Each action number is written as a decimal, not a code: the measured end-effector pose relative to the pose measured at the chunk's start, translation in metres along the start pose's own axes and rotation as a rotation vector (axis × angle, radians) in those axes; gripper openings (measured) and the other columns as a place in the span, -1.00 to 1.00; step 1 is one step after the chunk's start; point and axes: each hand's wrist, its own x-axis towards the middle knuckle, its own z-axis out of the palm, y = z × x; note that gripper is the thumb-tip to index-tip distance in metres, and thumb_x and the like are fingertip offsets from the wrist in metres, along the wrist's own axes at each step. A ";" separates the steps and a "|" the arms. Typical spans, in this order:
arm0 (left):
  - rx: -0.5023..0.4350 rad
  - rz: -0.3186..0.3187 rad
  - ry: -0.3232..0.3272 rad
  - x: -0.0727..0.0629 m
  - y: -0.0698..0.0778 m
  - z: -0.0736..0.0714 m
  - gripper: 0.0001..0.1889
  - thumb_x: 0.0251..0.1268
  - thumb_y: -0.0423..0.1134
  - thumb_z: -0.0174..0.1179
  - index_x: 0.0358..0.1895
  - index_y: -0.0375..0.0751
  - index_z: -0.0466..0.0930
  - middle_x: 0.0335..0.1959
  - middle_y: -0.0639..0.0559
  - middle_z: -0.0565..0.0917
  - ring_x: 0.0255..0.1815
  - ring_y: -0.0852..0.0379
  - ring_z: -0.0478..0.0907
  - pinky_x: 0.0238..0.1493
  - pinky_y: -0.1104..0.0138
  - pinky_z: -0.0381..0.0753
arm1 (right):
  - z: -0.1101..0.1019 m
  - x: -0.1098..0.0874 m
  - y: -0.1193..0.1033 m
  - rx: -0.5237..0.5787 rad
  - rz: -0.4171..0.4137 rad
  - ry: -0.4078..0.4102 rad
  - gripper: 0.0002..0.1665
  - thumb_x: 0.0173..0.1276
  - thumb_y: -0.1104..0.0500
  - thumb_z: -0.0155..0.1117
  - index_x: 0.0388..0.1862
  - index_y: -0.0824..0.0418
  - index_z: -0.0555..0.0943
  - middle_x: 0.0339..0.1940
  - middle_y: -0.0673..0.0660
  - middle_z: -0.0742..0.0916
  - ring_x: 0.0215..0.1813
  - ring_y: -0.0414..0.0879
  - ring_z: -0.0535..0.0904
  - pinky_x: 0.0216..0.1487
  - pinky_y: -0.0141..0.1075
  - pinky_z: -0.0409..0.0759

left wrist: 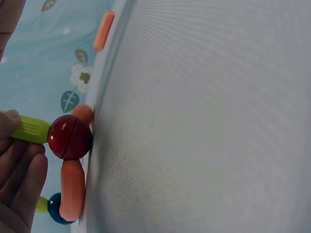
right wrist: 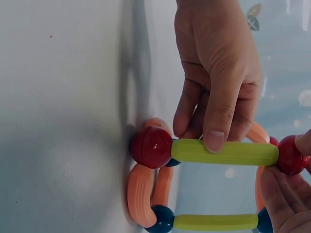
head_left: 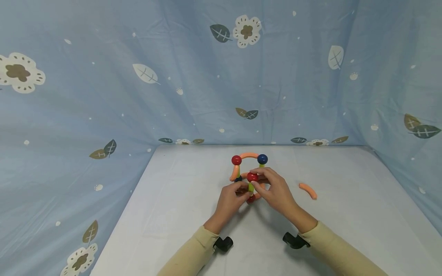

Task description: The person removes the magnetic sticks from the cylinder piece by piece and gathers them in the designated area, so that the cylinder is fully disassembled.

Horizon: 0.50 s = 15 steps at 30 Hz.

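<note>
Beyond my hands hangs a pale blue cloth backdrop (head_left: 193,84) printed with flowers and leaves, and beneath them spreads a smooth white table (head_left: 172,214). Between my hands and just past them stands a small open framework (head_left: 244,175) of curved orange bars (head_left: 249,155), straight yellow-green rods (right wrist: 216,222), glossy red balls (head_left: 236,160) and glossy blue balls (head_left: 262,159), all plastic by the look of them. I judge the step in hand to be settling the near corner; it should go best if I hold the upright square to its base and press lightly, straight down along it, so the joints underneath don't twist apart.

My right hand (head_left: 275,189) is bent to a pinch, thumb and fingertips parted only as far as the ball between them. My left hand (head_left: 230,198) sits lower, thumb and fingers pinching the near yellow-green rod (right wrist: 225,152) around its middle. To the right of my right hand, well apart from it, a loose curved orange bar (head_left: 308,191) lies on the table. The upper red ball (head_left: 252,177), in my right pinch, meets the rod's top end; a lower red ball (right wrist: 153,147) joins its foot, below my left fingers.
</note>
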 end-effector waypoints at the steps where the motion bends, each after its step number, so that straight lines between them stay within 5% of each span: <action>1: 0.003 0.000 0.000 0.000 0.000 0.000 -0.82 0.31 -0.24 0.41 -0.05 -0.09 0.73 -0.15 0.15 0.77 -0.12 0.32 0.68 -0.06 0.47 0.66 | 0.000 0.000 0.000 -0.001 0.000 0.000 -0.59 0.36 0.27 0.43 0.17 0.12 0.62 -0.01 0.02 0.68 -0.10 -0.14 0.72 -0.06 -0.22 0.73; 8: 0.012 -0.003 -0.005 0.001 -0.001 0.001 -0.81 0.31 -0.22 0.41 -0.05 -0.08 0.73 -0.15 0.15 0.77 -0.12 0.33 0.68 -0.07 0.47 0.66 | 0.000 0.000 0.001 0.039 0.021 -0.003 -0.59 0.36 0.29 0.43 0.16 0.14 0.61 0.01 0.05 0.68 -0.09 -0.05 0.73 -0.05 -0.02 0.73; 15: 0.015 -0.003 -0.008 0.001 0.000 0.000 -0.82 0.31 -0.24 0.41 -0.06 -0.09 0.73 -0.15 0.14 0.77 -0.11 0.32 0.68 -0.07 0.48 0.66 | -0.001 -0.001 0.002 0.077 0.032 0.005 -0.57 0.36 0.31 0.42 0.18 0.20 0.58 0.04 0.11 0.68 -0.01 -0.02 0.73 -0.02 -0.21 0.73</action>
